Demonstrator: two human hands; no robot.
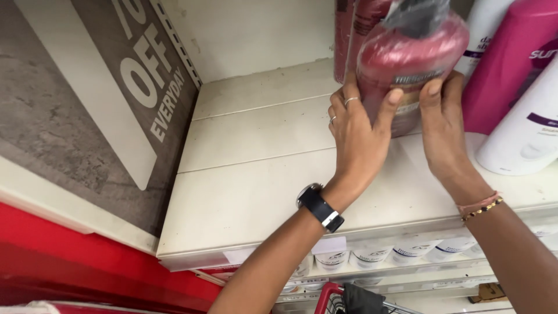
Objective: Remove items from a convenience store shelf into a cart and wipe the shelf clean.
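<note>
Dark red bottle (pixel 407 64) is the thing both hands are on, and it stands on the white shelf (pixel 261 174), toward the right of its boards. Nearest me, at the bottom edge, a red cart (pixel 331 299) pokes into view, and just above it a lower shelf carries a row of white tubs (pixel 372 256). From there the two forearms rise to the bottle. The left hand (pixel 357 131), with a black wristwatch (pixel 319 207) and rings, presses its fingers against the bottle's left side, thumb on the front label. The right hand (pixel 444 125), wearing a beaded bracelet (pixel 481 207), cups the right side, thumb up on the front. So the bottle sits clasped between them, straight ahead and above the wrists, its long axis roughly upright, leaning slightly. Neither hand looks clearly nearer. Just beside it to the right stand a magenta bottle (pixel 511 64) and a white bottle (pixel 526 131); another dark red one (pixel 346 35) stands behind. Left lies bare shelf, then a grey sale sign (pixel 139 87).
</note>
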